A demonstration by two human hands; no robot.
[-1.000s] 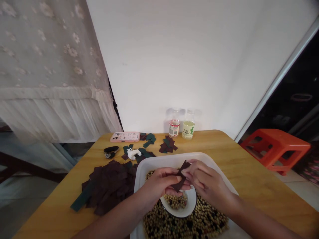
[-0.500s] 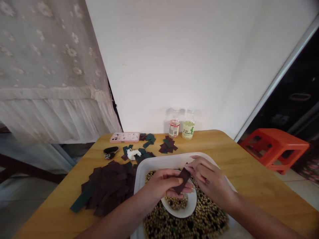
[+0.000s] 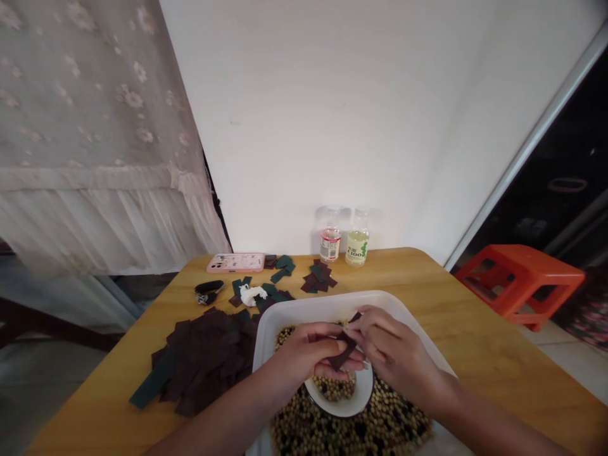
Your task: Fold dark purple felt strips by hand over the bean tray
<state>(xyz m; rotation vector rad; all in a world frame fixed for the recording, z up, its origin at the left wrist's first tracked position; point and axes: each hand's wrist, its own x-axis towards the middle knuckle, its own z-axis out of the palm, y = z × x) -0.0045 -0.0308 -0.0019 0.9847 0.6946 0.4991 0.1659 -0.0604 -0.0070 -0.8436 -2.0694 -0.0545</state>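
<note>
My left hand (image 3: 311, 347) grips a short dark brown strip (image 3: 342, 356), thumb on top and fingers beneath. The fingers of my right hand (image 3: 396, 345) are closed at the strip's upper end; anything small between them is hidden. Both hands are above a white bowl (image 3: 365, 394) holding some small tan, bead-like balls (image 3: 335, 389). That bowl sits in a white tub (image 3: 297, 308), on a layer of tan and dark balls (image 3: 308, 430). Left of the tub lies a heap of dark brown strips (image 3: 209, 354), with a green strip (image 3: 154, 383) at its edge.
Two clear bottles, one with a red label (image 3: 330, 245) and one green-labelled (image 3: 356, 247), stand by the wall. A pink-cased phone (image 3: 236, 262), a black key holder (image 3: 209, 289), crumpled white tissue (image 3: 251, 294) and scattered pieces (image 3: 319, 277) lie behind the tub. An orange stool (image 3: 522, 278) is right.
My right fingers have shifted slightly left and down along the strip, closer to my left thumb. My left hand keeps its grip. The whole view has moved slightly.
</note>
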